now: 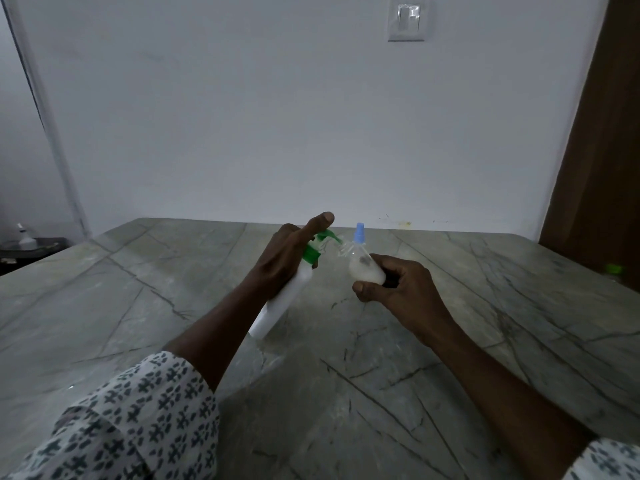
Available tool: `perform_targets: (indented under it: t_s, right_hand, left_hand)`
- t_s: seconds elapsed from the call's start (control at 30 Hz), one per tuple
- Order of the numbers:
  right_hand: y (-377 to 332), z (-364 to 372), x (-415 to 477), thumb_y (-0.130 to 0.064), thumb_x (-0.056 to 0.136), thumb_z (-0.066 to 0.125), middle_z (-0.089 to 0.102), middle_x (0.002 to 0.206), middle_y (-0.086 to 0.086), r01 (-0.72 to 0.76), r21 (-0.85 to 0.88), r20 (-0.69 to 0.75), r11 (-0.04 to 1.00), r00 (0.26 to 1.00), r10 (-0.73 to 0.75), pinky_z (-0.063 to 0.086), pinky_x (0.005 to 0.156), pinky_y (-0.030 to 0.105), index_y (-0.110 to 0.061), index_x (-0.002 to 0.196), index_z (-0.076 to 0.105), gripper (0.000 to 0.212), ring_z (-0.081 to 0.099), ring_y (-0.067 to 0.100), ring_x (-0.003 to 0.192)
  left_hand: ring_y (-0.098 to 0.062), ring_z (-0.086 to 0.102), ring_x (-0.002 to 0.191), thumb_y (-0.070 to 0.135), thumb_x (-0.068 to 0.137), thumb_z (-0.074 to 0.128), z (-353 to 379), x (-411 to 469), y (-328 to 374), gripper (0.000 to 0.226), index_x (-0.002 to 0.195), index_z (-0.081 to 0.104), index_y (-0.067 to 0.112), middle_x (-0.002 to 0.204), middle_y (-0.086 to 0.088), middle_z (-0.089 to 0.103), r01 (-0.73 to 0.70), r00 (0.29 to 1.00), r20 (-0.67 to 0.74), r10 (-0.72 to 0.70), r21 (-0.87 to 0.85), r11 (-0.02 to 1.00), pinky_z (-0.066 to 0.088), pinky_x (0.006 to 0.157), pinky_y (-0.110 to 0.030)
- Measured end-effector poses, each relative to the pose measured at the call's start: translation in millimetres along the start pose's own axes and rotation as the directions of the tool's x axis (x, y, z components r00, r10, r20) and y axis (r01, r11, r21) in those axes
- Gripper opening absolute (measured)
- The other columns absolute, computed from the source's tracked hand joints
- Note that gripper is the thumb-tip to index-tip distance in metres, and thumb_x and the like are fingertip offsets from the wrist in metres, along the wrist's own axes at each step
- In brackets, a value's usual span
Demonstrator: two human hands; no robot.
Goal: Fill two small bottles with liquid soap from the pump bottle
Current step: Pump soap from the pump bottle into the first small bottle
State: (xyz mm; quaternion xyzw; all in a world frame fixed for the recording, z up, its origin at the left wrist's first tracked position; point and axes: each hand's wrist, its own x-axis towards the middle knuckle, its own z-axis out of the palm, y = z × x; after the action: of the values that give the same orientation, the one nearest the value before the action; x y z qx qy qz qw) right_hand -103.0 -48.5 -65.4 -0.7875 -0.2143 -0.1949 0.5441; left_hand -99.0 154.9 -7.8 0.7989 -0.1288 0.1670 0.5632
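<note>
Fingers of left hand [280,261] gripping pump bottle [287,299], right fingers [365,289] gripping small bottle [366,271], blue-capped bottle [360,231] behind.

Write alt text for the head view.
A left hand holds a green-topped pump bottle tilted, nozzle at the mouth of a small clear bottle, partly filled with white soap, gripped by the right hand above a marble table.

Mid-table [138,306], toward the far side: the pump bottle [284,303] is tilted in the left hand [284,261], base near-left, nozzle pointing right at the mouth of the small bottle [367,271] held by the right hand [398,289] just beside it. A capped bottle [360,233] shows directly behind the held one. A small loose item [611,269] lies at the table's far right edge, well apart; a wall switch [407,19] sits high on the far wall, and a spray bottle [24,239] stands beyond the table's far left corner.
</note>
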Motion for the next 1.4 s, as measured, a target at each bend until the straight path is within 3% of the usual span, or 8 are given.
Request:
perform_targets:
  t_s: [0.23, 0.53, 0.77, 0.87, 0.97, 1.13, 1.27, 1.4]
  right_hand:
    - [-1, 1, -1, -0.022, 0.075, 0.083, 0.077, 0.091, 0.004, -0.010, 0.001, 0.005, 1.000, 1.000, 0.010, 0.061, 0.078, 0.042, -0.014, 0.120, 0.069, 0.048, 0.075, 0.017, 0.073]
    - [-3, 3, -4, -0.018, 0.075, 0.084, 0.076, 0.095, 0.009, 0.003, -0.013, 0.027, 1.000, 1.000, -0.002, 0.062, 0.078, 0.040, -0.009, 0.124, 0.067, 0.053, 0.075, 0.018, 0.071]
    - [-3, 1, -3, -0.022, 0.075, 0.083, 0.078, 0.086, 0.004, -0.006, 0.001, 0.006, 1.000, 1.000, 0.006, 0.061, 0.079, 0.044, -0.015, 0.117, 0.070, 0.045, 0.075, 0.017, 0.071]
    - [-2, 2, -3, -0.022, 0.074, 0.083, 0.077, 0.088, 0.004, -0.004, 0.003, 0.004, 1.000, 1.000, 0.004, 0.061, 0.078, 0.045, -0.014, 0.118, 0.070, 0.046, 0.075, 0.018, 0.071]
    - [-1, 2, -3, -0.020, 0.075, 0.084, 0.077, 0.088, 0.005, -0.006, 0.012, 0.005, 1.000, 1.000, 0.006, 0.061, 0.078, 0.045, -0.014, 0.118, 0.070, 0.046, 0.075, 0.018, 0.071]
    - [-1, 2, -4, -0.017, 0.073, 0.085, 0.077, 0.095, 0.003, -0.007, -0.016, 0.017, 1.000, 1.000, 0.007, 0.061, 0.077, 0.032, -0.012, 0.123, 0.068, 0.053, 0.075, 0.012, 0.073]
    - [-1, 2, -4, -0.020, 0.072, 0.085, 0.077, 0.093, 0.001, -0.017, -0.015, 0.005, 1.000, 1.000, 0.017, 0.061, 0.078, 0.034, -0.015, 0.120, 0.069, 0.051, 0.074, 0.011, 0.074]
    - [-2, 2, -3, -0.024, 0.072, 0.085, 0.078, 0.086, -0.001, -0.019, 0.006, -0.015, 1.000, 1.000, 0.019, 0.061, 0.078, 0.041, -0.020, 0.115, 0.071, 0.045, 0.074, 0.015, 0.073]
  left_hand:
    - [-0.015, 0.057, 0.049, 0.062, 0.079, 0.051, 1, 2, 0, 0.060, 0.074, 0.073, 0.006, 0.058, -0.008, 0.065, 0.049, 0.999, -0.019, -0.049, 0.010, 0.999, 0.045, 0.063, -0.030]
    - [-0.010, 0.054, 0.043, 0.028, 0.096, 0.051, 1, 1, 1, 0.038, 0.066, 0.065, 0.010, 0.055, -0.003, 0.062, 0.022, 0.999, -0.041, -0.022, -0.006, 1.000, 0.043, 0.055, -0.025]
    - [-0.016, 0.059, 0.051, 0.064, 0.082, 0.051, 1, 2, -5, 0.058, 0.062, 0.072, 0.014, 0.053, -0.004, 0.065, 0.000, 0.999, -0.049, 0.001, 0.033, 0.999, 0.048, 0.069, -0.033]
    - [-0.015, 0.059, 0.051, 0.063, 0.083, 0.052, 1, 5, -6, 0.053, 0.059, 0.072, 0.020, 0.054, -0.004, 0.066, -0.001, 0.999, -0.045, 0.003, 0.049, 0.999, 0.047, 0.068, -0.032]
    - [-0.017, 0.058, 0.050, 0.057, 0.081, 0.053, 2, 5, -7, 0.051, 0.065, 0.073, 0.013, 0.054, -0.006, 0.065, 0.009, 0.999, -0.041, -0.008, 0.014, 1.000, 0.045, 0.066, -0.033]
    - [-0.019, 0.056, 0.054, 0.049, 0.078, 0.050, 2, 6, -8, 0.051, 0.069, 0.071, 0.003, 0.055, -0.004, 0.065, -0.006, 0.999, -0.049, 0.008, 0.027, 1.000, 0.045, 0.068, -0.039]
    - [-0.023, 0.060, 0.057, 0.059, 0.078, 0.051, 3, 6, -12, 0.053, 0.064, 0.072, 0.013, 0.057, -0.007, 0.068, -0.029, 0.998, -0.063, 0.031, 0.037, 0.999, 0.050, 0.074, -0.045]
    - [-0.015, 0.062, 0.055, 0.071, 0.080, 0.048, 2, 4, -9, 0.060, 0.069, 0.077, 0.019, 0.057, -0.005, 0.069, -0.026, 0.995, -0.099, 0.032, 0.065, 0.998, 0.049, 0.075, -0.038]
